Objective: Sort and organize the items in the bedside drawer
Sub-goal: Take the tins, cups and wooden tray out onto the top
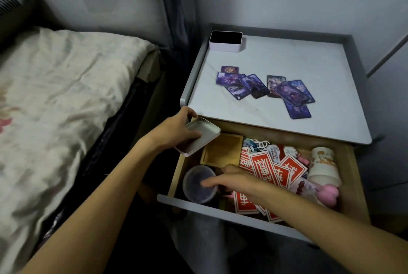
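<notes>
- The open wooden bedside drawer with its grey front (198, 208) is pulled out under the nightstand and crammed; the right hand (234, 182) reaches across to its front-left corner, fingers (214, 182) laid fairly straight over the round translucent plastic tub with purple contents (194, 187), touching it, no closed grip.
- The left hand (176, 129) is at the drawer's back-left corner, gripping the shallow silver-lined rectangular tin lid (205, 132), thumb inside, fingers round the far edge; the lid is tilted, held above the drawer.
- To lift well, I'd say: curl round the tub's wall rather than press its top; bring it straight up, since the square wooden box (221, 148) sits just behind and the loose red-and-white printed cards (265, 169) lie just to its right, the forearm passing over some; a sideways drag would likely scatter them.
- Edges to mind: the drawer's left wall and grey front hem the tub in on two sides; the lid hangs near the box.
- Further right, a cream paper cup on its side (323, 167) and a pink soft lump (329, 195), well apart from the tub.
- Open room is up top: the white nightstand surface (309, 57) shows bare space round the scattered purple picture cards (260, 87); the lilac tin base (225, 40) sits in the back-left corner; there is a raised grey rim on left, back and right; the front edge looks flat, the easy way in.
</notes>
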